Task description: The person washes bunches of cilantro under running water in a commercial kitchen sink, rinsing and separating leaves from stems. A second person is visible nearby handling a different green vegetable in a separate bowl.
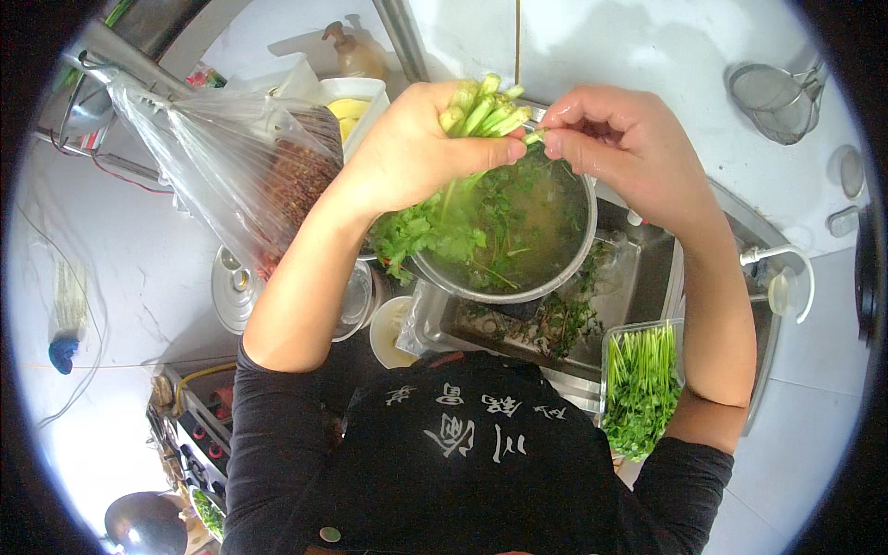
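Note:
My left hand (444, 139) is closed round a bunch of leafy green herb stems (485, 114), likely cilantro, with the cut ends up and the leaves hanging below. The thumb and fingers of my right hand (610, 132) pinch the end of one stem at the bunch's right side. Beneath both hands stands a round metal pot (590, 246) of cloudy water with loose herb leaves floating in it. Some leaves of the bunch hang over the pot's left rim.
The pot stands over a steel sink (624, 277) with herb scraps in it. A clear tray of herbs (642, 388) is at the lower right. A plastic bag of dried reddish food (298, 180) hangs at the left, near a pale bowl (390, 333). Strainers (777, 97) hang on the right wall.

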`<action>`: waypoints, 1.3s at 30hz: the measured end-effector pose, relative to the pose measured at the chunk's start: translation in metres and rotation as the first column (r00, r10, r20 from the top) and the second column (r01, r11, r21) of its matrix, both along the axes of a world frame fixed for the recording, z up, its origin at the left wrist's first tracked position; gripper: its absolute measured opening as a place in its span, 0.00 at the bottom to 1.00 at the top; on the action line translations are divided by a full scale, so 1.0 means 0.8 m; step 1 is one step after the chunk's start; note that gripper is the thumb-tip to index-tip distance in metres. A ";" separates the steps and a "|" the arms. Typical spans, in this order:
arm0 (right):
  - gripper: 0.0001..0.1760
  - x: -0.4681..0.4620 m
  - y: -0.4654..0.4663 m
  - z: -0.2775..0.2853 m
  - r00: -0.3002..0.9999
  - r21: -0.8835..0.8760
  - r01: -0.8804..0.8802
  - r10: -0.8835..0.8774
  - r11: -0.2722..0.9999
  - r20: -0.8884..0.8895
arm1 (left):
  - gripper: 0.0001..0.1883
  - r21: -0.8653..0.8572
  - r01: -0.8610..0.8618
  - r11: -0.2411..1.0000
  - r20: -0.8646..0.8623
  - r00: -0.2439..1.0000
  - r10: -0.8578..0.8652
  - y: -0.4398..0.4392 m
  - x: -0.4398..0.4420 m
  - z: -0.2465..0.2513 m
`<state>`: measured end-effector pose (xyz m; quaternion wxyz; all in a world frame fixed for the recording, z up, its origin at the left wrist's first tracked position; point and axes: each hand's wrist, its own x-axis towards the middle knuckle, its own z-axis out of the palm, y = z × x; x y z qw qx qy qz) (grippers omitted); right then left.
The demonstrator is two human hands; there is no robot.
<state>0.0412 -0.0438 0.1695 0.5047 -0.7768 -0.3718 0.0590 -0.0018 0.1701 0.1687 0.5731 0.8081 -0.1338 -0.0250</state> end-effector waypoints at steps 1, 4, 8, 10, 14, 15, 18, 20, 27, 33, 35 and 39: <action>0.09 -0.002 -0.002 0.001 0.999 -0.010 -0.002 0.002 1.000 -0.052 | 0.10 0.015 0.007 1.000 0.007 1.000 -0.007 -0.001 -0.002 0.001; 0.08 -0.009 -0.007 0.004 1.000 -0.114 0.021 -0.023 0.993 -0.016 | 0.10 0.074 0.025 0.997 -0.010 1.000 -0.024 -0.004 -0.006 0.004; 0.01 -0.019 -0.010 -0.002 0.983 -0.129 0.032 -0.008 0.991 0.185 | 0.11 0.130 0.089 0.987 -0.051 0.995 -0.083 -0.005 -0.008 0.004; 0.01 -0.028 -0.009 -0.013 0.976 -0.087 0.077 -0.057 0.993 0.208 | 0.10 0.151 0.110 0.982 -0.086 0.992 -0.097 -0.007 -0.008 0.001; 0.02 -0.049 -0.009 -0.054 0.952 0.099 0.281 -0.264 0.955 -0.155 | 0.10 0.124 0.147 0.981 -0.137 0.982 -0.130 -0.015 -0.007 -0.015; 0.04 -0.054 -0.013 -0.067 0.911 0.149 0.339 -0.285 0.929 -0.298 | 0.10 0.138 0.178 0.974 -0.148 0.976 -0.158 -0.015 -0.006 -0.020; 0.05 -0.059 -0.049 -0.109 0.744 0.424 0.509 -0.135 0.749 -0.655 | 0.10 0.113 0.275 0.955 -0.172 0.952 -0.254 -0.015 -0.005 -0.034; 0.05 -0.063 -0.075 -0.149 0.675 0.530 0.593 -0.015 0.606 -0.737 | 0.10 -0.078 0.209 0.975 -0.167 0.961 -0.220 -0.008 -0.008 -0.039; 0.10 -0.042 -0.124 -0.316 0.696 -0.343 0.698 -0.708 0.629 0.120 | 0.11 -0.206 -0.018 0.978 -0.106 0.994 -0.004 0.038 -0.031 -0.035; 0.11 -0.047 -0.019 -0.385 0.939 -0.435 0.341 -0.276 0.833 0.207 | 0.14 -0.367 -0.224 0.903 0.146 0.945 0.294 0.067 -0.053 -0.023; 0.09 -0.047 0.021 -0.401 0.951 -0.585 0.305 -0.204 0.751 0.235 | 0.14 -0.430 -0.216 0.877 0.093 0.955 0.281 0.074 -0.057 -0.023; 0.07 -0.030 0.045 -0.424 0.992 -0.769 0.028 0.078 0.639 0.101 | 0.12 -0.474 -0.154 0.867 0.098 0.969 0.226 0.088 -0.063 -0.029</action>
